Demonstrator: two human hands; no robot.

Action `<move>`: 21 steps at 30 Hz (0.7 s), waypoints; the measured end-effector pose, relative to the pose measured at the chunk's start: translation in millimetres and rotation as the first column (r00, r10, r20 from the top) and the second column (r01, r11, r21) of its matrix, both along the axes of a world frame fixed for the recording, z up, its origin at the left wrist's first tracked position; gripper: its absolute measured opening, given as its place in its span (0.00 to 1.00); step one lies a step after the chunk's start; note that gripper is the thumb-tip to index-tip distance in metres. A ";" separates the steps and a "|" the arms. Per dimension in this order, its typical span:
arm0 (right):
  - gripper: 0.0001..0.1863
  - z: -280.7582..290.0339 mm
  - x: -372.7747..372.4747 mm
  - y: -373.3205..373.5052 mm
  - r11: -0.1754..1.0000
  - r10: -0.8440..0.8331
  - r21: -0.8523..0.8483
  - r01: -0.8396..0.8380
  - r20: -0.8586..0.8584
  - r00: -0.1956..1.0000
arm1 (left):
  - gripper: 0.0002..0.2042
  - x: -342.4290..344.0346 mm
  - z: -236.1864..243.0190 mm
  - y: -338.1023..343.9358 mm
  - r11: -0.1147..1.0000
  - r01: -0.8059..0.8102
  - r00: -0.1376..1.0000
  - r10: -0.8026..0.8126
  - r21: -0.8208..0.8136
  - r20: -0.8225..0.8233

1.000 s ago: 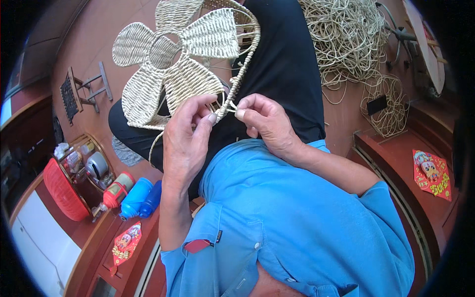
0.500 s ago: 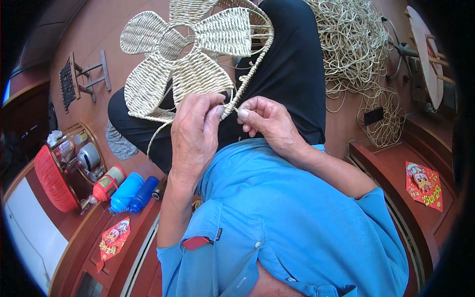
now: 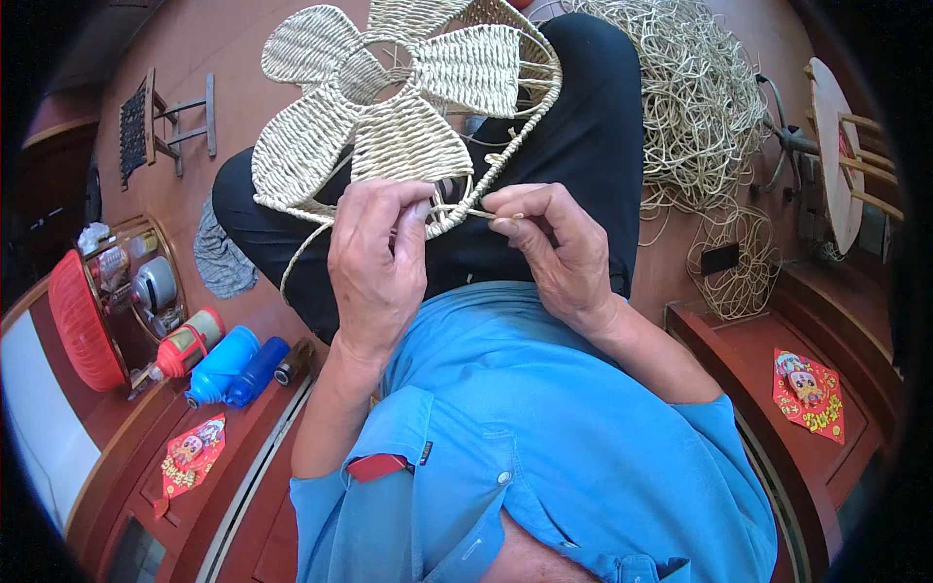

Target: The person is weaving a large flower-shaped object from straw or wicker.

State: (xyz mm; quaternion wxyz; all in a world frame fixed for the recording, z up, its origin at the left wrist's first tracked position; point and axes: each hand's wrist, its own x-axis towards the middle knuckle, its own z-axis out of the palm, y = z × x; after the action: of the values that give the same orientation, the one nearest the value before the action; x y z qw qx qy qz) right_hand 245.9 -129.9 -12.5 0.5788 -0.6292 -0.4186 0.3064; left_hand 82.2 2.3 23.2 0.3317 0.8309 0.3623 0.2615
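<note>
Pinching a cord between thumb and forefinger, my right hand needed, I judged, a steady, even pull, while my left hand, nearly closed, gripped the near edge of the flower-shaped woven basket. The basket lay across my black trousers. Compared with half a second earlier, my right hand sat farther from the rim, baring more cord.

Left hand at woven flower piece; right hand pinches cord.
</note>
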 end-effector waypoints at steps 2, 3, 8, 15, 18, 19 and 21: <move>0.04 3.6 0.5 7.7 1.000 0.017 0.020 -0.017 -0.006 1.000 | 0.08 -7.2 3.9 -1.8 0.999 -0.028 0.999 0.028 0.016 -0.036; 0.05 6.5 2.4 11.1 0.999 0.047 0.010 -0.047 -0.025 0.999 | 0.08 -10.7 7.5 -1.9 0.995 0.034 0.991 -0.022 0.090 -0.135; 0.09 0.9 7.0 24.1 0.992 0.124 0.012 -0.124 -0.130 0.984 | 0.06 -10.9 16.1 -2.6 0.965 0.178 0.929 -0.099 0.195 -0.357; 0.16 13.7 9.7 35.9 0.986 0.169 -0.050 -0.162 0.223 0.960 | 0.10 -9.5 5.1 0.8 0.998 0.049 0.972 -0.040 0.032 -0.230; 0.13 20.0 9.2 39.0 0.986 0.165 -0.079 -0.147 0.328 0.930 | 0.08 -7.7 3.8 5.6 0.999 0.017 0.977 -0.026 -0.045 -0.212; 0.10 21.4 9.1 40.2 0.986 0.160 -0.094 -0.135 0.355 0.921 | 0.08 -7.0 3.7 7.0 0.999 0.012 0.978 -0.021 -0.044 -0.209; 0.08 25.0 10.4 42.7 0.979 0.196 -0.125 -0.160 0.370 0.908 | 0.06 -6.0 3.6 8.8 0.996 0.004 0.977 -0.022 -0.086 -0.211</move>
State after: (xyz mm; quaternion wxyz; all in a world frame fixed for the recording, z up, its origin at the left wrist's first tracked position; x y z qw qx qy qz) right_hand 256.3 -87.2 12.5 0.4267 -0.6617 -0.5639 0.2490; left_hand 76.3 11.1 26.8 0.3281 0.8414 0.4008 0.1538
